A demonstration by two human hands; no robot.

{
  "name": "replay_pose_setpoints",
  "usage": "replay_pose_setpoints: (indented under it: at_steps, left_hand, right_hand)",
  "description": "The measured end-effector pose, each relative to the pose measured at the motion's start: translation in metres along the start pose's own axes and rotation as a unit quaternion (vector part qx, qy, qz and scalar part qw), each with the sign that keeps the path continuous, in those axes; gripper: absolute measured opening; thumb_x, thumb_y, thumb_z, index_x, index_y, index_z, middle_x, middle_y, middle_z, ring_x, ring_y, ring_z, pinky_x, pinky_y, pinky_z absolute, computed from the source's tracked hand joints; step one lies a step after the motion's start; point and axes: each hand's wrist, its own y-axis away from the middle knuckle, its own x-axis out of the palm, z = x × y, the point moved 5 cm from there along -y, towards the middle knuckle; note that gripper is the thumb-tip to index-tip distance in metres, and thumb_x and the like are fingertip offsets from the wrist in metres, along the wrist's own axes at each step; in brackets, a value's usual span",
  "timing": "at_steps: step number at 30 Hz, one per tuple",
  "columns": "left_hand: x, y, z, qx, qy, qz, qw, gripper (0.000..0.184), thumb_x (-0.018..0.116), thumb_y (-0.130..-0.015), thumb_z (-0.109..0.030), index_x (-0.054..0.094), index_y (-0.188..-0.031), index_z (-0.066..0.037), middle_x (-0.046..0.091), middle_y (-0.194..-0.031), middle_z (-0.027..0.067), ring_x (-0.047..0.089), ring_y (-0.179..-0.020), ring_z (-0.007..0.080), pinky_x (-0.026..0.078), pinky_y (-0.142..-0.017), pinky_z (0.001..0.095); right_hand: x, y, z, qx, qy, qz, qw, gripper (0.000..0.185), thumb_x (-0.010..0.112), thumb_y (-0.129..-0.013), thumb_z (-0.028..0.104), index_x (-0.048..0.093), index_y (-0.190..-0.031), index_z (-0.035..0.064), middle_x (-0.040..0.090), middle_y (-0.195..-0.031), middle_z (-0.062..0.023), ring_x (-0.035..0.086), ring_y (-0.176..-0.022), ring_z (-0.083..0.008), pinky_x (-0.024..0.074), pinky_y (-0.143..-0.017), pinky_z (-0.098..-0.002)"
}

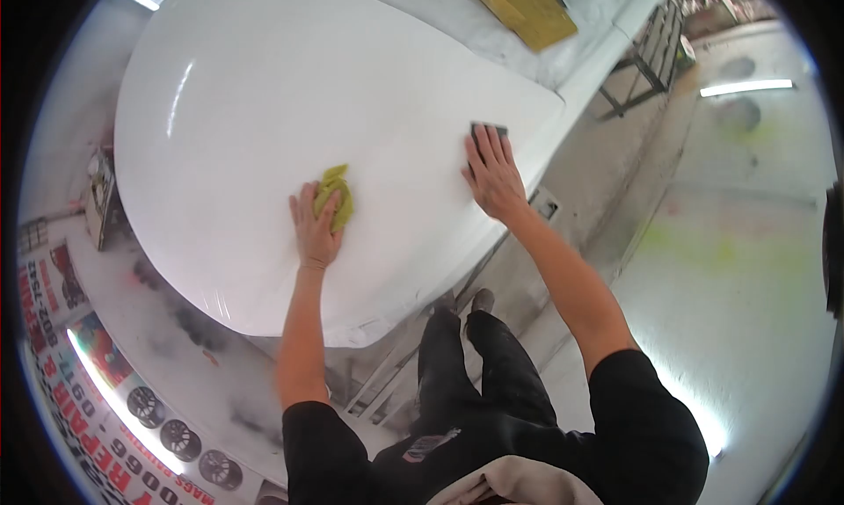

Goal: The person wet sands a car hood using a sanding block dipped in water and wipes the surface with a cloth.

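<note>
A large, glossy white curved panel (396, 92) fills the upper middle of the view. On its lower left part, my left hand (316, 228) has its fingers around a crumpled yellow-green cloth (334, 196) that touches the surface. Farther right, near the panel's right edge, my right hand (496, 175) presses a small dark block (489, 129) flat against the white surface, its fingers laid over the block.
A yellow box-like object (525, 9) lies beyond the panel at the top. At the upper right stands a dark metal frame (655, 52). A printed banner with wheel pictures (145, 443) is at the lower left. My legs are below the panel's near edge.
</note>
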Motion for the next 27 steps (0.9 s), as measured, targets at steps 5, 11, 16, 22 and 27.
replay_pose_setpoints:
  at_steps: [5,11,16,22,27]
  left_hand:
    - [0.004,-0.013,-0.012,-0.116,0.010,-0.064,0.991,0.071,0.071,-0.081,-0.009,0.051,-0.147,-0.024,0.039,-0.155,0.0180,0.035,-0.147,0.0409,0.021,-0.122,0.0668]
    - [0.012,-0.028,-0.013,-0.204,0.004,-0.079,0.976,0.075,0.073,-0.077,-0.006,0.050,-0.147,-0.018,0.039,-0.156,0.0178,0.035,-0.148,0.0396,0.018,-0.124,0.0641]
    - [0.006,-0.029,-0.014,-0.218,0.021,-0.089,0.972,0.080,0.082,-0.072,-0.008,0.052,-0.145,-0.020,0.040,-0.156,0.0182,0.036,-0.146,0.0412,0.024,-0.121,0.0673]
    - [0.009,-0.031,-0.009,-0.218,0.011,-0.109,0.970,0.082,0.079,-0.068,-0.003,0.052,-0.144,-0.017,0.040,-0.156,0.0195,0.038,-0.146,0.0423,0.023,-0.122,0.0636]
    - [0.010,-0.030,-0.005,-0.222,0.002,-0.098,0.970,0.076,0.079,-0.073,-0.008,0.053,-0.143,-0.016,0.041,-0.155,0.0201,0.039,-0.145,0.0443,0.024,-0.121,0.0639]
  right_hand:
    - [0.017,-0.068,-0.009,-0.084,0.008,-0.017,0.996,0.059,0.057,-0.102,0.029,0.042,-0.150,-0.0030,0.032,-0.161,-0.0253,0.026,-0.152,-0.0428,0.0235,-0.123,-0.0575]
    - [0.033,-0.262,0.007,-0.176,0.034,-0.062,0.982,0.058,0.056,-0.102,0.032,0.045,-0.143,-0.0074,0.038,-0.156,-0.0255,0.032,-0.146,-0.0425,0.0245,-0.122,-0.0542]
    - [0.024,-0.254,-0.016,-0.250,0.055,0.032,0.966,0.061,0.058,-0.101,0.032,0.043,-0.146,-0.0067,0.036,-0.158,-0.0267,0.031,-0.148,-0.0432,0.0228,-0.124,-0.0528]
    - [0.042,-0.308,-0.015,-0.354,0.051,-0.010,0.934,0.057,0.056,-0.102,0.032,0.046,-0.143,-0.0053,0.042,-0.154,-0.0247,0.038,-0.143,-0.0424,0.0280,-0.122,-0.0529]
    - [0.083,-0.453,0.054,-0.355,0.018,-0.078,0.931,0.056,0.053,-0.102,0.033,0.048,-0.141,-0.0066,0.046,-0.150,-0.0243,0.040,-0.141,-0.0417,0.0291,-0.120,-0.0533]
